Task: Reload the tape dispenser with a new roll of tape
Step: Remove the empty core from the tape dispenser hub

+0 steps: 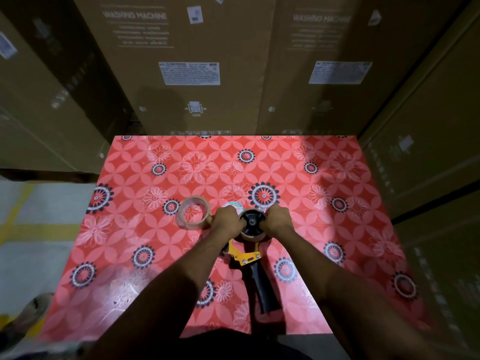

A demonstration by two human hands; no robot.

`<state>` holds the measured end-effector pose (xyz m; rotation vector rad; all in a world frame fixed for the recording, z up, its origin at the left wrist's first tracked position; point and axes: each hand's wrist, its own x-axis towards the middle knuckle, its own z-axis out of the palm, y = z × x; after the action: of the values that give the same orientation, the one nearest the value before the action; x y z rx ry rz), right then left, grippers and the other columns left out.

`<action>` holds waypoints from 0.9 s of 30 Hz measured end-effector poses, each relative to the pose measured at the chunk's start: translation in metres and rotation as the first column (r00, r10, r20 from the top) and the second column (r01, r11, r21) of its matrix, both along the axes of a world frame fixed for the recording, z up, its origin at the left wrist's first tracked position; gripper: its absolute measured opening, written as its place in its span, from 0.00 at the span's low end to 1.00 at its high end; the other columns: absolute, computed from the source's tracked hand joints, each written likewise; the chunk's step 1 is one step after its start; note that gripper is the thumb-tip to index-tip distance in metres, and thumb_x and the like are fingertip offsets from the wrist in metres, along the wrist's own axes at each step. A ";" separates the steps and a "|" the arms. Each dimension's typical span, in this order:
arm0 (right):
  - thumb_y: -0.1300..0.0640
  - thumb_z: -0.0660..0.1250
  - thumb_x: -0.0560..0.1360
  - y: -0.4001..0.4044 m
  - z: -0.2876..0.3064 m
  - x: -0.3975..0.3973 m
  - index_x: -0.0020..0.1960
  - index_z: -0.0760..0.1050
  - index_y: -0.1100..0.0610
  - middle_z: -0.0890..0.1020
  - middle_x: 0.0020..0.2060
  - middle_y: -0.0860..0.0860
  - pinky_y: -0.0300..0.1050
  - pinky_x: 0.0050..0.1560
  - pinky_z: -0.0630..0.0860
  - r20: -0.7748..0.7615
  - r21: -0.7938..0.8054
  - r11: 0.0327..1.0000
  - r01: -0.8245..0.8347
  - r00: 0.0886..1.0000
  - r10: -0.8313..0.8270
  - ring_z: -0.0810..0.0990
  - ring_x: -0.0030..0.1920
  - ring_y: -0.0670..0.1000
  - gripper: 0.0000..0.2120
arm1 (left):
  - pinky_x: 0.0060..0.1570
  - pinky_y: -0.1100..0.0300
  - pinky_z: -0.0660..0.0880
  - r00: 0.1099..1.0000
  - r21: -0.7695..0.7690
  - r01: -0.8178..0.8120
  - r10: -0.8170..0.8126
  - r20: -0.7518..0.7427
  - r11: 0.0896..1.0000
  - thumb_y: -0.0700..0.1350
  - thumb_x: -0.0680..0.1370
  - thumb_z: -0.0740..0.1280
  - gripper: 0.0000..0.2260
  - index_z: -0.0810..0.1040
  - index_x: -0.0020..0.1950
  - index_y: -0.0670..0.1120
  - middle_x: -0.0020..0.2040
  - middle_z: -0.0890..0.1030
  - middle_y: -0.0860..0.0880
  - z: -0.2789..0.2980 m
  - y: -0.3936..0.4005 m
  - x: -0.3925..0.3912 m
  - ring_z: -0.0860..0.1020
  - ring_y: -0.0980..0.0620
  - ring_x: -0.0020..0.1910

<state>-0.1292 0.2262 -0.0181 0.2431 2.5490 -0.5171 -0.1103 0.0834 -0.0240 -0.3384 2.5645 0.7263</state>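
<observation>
Red floral-patterned bench [324, 229], washing machine cartons [197, 61] walling far and both sides. Left hand [226, 220] and right hand [277, 220] both grasping tape roll [253, 236] on dispenser [255, 271]; spare roll [192, 212] left.

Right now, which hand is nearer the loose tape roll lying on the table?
Left. The left hand touches or nearly touches the loose roll's right edge, while the right hand is farther right, on the other side of the dispenser's hub.
</observation>
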 end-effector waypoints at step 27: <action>0.40 0.84 0.55 0.010 -0.032 0.033 0.66 0.66 0.55 0.70 0.58 0.54 0.48 0.59 0.77 -0.198 -0.267 0.957 -0.111 0.978 0.058 0.73 0.58 0.53 0.47 | 0.41 0.57 0.73 0.924 0.524 -0.239 0.025 0.382 0.817 0.73 0.77 0.40 0.42 0.55 0.81 0.46 0.36 0.85 0.39 0.023 -0.022 0.025 0.75 0.51 0.27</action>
<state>-0.0961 0.2362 -0.0497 -0.0179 2.6131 -0.8907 -0.0850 0.0611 -0.0006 -0.4110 1.8817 1.2998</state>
